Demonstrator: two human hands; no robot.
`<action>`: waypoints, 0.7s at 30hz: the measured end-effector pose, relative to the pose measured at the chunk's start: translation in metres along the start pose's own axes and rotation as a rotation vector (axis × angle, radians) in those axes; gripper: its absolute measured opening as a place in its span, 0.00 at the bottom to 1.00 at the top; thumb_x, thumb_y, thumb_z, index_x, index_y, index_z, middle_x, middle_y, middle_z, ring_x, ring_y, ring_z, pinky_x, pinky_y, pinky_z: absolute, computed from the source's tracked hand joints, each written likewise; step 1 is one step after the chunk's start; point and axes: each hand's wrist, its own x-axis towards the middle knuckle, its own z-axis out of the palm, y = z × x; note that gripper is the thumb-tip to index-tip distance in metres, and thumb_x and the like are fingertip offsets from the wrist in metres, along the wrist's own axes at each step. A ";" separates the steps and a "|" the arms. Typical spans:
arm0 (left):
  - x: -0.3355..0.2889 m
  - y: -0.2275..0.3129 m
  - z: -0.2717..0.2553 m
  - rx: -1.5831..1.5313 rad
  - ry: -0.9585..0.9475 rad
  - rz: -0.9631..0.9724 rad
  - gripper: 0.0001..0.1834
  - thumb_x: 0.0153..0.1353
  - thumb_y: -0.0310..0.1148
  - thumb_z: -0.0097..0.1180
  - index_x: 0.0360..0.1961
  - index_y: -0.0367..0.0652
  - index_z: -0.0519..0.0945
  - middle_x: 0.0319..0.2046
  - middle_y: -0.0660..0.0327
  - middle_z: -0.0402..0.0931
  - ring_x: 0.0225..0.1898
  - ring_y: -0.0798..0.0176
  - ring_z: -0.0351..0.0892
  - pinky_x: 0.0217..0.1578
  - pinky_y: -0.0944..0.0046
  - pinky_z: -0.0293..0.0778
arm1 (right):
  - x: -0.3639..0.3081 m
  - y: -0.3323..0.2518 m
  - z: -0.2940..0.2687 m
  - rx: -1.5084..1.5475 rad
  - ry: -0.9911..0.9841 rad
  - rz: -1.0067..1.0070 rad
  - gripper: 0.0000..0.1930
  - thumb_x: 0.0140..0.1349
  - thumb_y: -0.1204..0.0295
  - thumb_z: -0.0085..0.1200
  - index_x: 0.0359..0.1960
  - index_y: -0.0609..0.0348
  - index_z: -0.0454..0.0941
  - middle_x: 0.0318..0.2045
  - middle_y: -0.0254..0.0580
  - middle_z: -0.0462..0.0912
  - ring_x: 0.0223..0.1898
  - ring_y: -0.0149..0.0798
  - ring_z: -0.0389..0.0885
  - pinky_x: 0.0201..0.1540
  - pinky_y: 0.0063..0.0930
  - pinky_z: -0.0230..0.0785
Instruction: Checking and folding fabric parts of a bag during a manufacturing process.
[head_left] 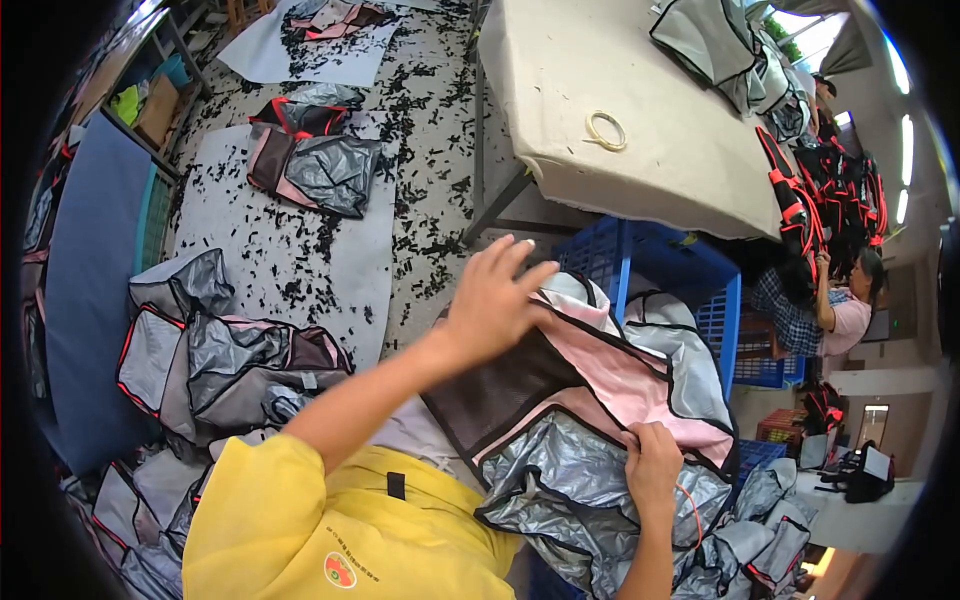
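In front of me lies an unfinished soft bag (640, 385) of pink fabric with a brown mesh panel, crinkled silver lining and black binding along its seams. My right hand (655, 465) pinches the pink fabric's edge near the silver lining. A thin orange-red cord (692, 512) hangs beside that wrist. Over the bag's far left edge, by the mesh panel, my left hand (495, 300) is open, its fingers spread; I cannot tell whether it touches the fabric. Part of the bag lies over a blue plastic crate (728, 325).
A cloth-covered table (640, 110) stands ahead, with a roll of tape (605, 131) and grey bags (705, 50) on it. More silver-lined bags (240, 345) lie at left on a floor littered with black scraps (430, 160). Another person (845, 305) sits at right, near black-and-red straps (835, 190).
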 end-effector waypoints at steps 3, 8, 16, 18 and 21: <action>-0.006 -0.061 0.027 -0.430 -0.575 -0.269 0.16 0.65 0.46 0.66 0.46 0.46 0.88 0.36 0.52 0.83 0.44 0.47 0.83 0.48 0.53 0.77 | -0.002 -0.005 0.003 0.009 0.010 -0.009 0.07 0.59 0.73 0.67 0.36 0.55 0.81 0.32 0.44 0.79 0.35 0.52 0.79 0.37 0.47 0.70; -0.012 -0.059 0.045 -0.904 -0.927 -0.907 0.23 0.73 0.49 0.59 0.43 0.36 0.86 0.25 0.61 0.81 0.30 0.64 0.80 0.32 0.59 0.73 | -0.010 0.000 -0.002 0.077 0.021 0.097 0.06 0.61 0.72 0.67 0.34 0.58 0.81 0.32 0.45 0.81 0.35 0.54 0.80 0.37 0.47 0.71; -0.039 -0.052 0.032 -1.128 -0.797 -1.041 0.19 0.78 0.44 0.54 0.36 0.40 0.84 0.29 0.71 0.81 0.29 0.78 0.73 0.29 0.70 0.70 | -0.011 0.121 -0.081 -0.151 0.416 0.432 0.13 0.75 0.65 0.54 0.42 0.63 0.85 0.40 0.53 0.85 0.42 0.57 0.83 0.43 0.45 0.73; -0.040 -0.047 0.033 -1.079 -0.795 -0.981 0.19 0.78 0.44 0.54 0.35 0.40 0.84 0.29 0.71 0.81 0.29 0.78 0.73 0.29 0.70 0.70 | -0.019 0.141 -0.087 -0.160 0.360 0.563 0.12 0.75 0.65 0.54 0.44 0.61 0.86 0.40 0.52 0.85 0.43 0.57 0.84 0.45 0.45 0.75; -0.038 -0.044 0.033 -1.015 -0.769 -0.945 0.19 0.78 0.43 0.54 0.35 0.40 0.84 0.28 0.71 0.80 0.28 0.78 0.73 0.29 0.69 0.70 | -0.009 0.105 -0.060 -0.128 0.186 0.282 0.12 0.67 0.65 0.63 0.48 0.57 0.85 0.46 0.46 0.86 0.48 0.53 0.84 0.50 0.44 0.76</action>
